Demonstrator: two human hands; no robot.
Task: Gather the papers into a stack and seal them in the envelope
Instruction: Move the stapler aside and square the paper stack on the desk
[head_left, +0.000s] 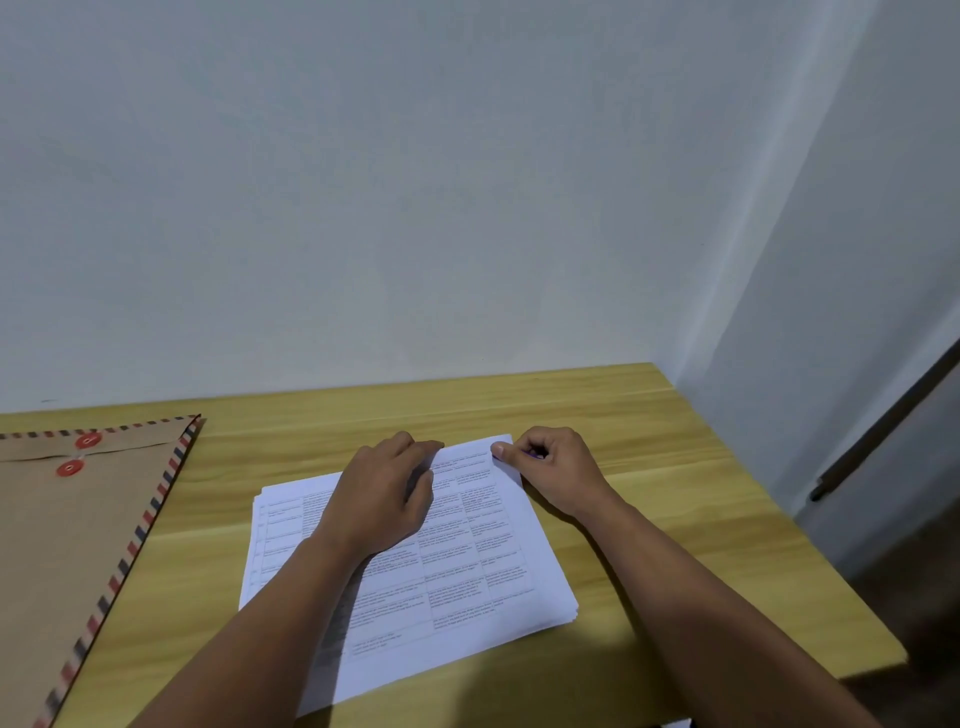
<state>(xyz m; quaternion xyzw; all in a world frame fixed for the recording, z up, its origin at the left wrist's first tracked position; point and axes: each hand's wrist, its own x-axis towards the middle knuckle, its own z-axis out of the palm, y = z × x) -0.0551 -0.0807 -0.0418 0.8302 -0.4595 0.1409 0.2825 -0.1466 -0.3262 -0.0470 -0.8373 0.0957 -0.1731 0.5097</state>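
We see a wood table (649, 441) against a pale wall (415, 182). The papers (467, 561) lie in a loose stack near the table's middle, turned a bit so the long edges run toward 1 o'clock; sheet edges fan out slightly at the near right corner. The top sheet is printed with a table of text, too blurred to read.

Our left hand (382, 499) lies palm down on the stack, fingers pointing to 1 o'clock, tips at the far edge of the top sheet. It is pressing flat, not gripping anything.

Our right hand (556, 467) sits at the stack's far right corner, at 2 o'clock from the left hand. Fingers are curled in, thumb on top of the corner; it seems to pinch the corner sheets, though we cannot tell how many. Something purple shows inside the curled fingers, too small to identify.

The envelope (78, 545) is at 9 o'clock from the papers, well apart, flat on the table, partly cut by the frame's left side. It is brown with a red-and-dark striped border and two red discs (78, 454) at the flap.
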